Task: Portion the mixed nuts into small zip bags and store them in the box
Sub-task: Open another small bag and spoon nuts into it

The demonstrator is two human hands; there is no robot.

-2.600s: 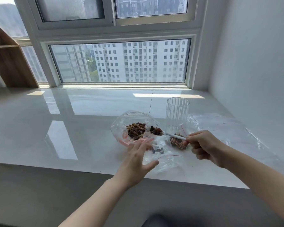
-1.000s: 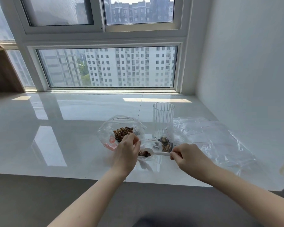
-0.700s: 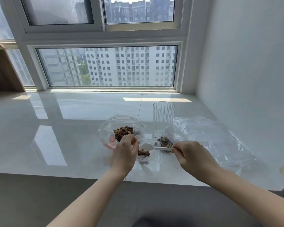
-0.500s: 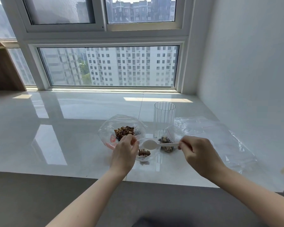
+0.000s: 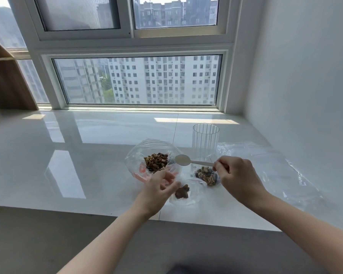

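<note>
Mixed nuts, a brown heap of small loose pieces, sit in a large clear plastic bag with its mouth spread wide near the front edge of the glossy white table. The right hand pinches the handle of a white plastic spoon, whose empty bowl hovers just beside the heap. The left hand has its grip loosely spread, fingertips at the mouth of a small clear zip bag holding a few nuts; whether it pinches the film I cannot tell. A second small bag with nuts lies under the right hand, and a ribbed clear glass stands behind. The nuts look light and prone to roll, so they likely need a level spoon; the bags look thin, limp and slippery, best held at the stiffer zip rim.
</note>
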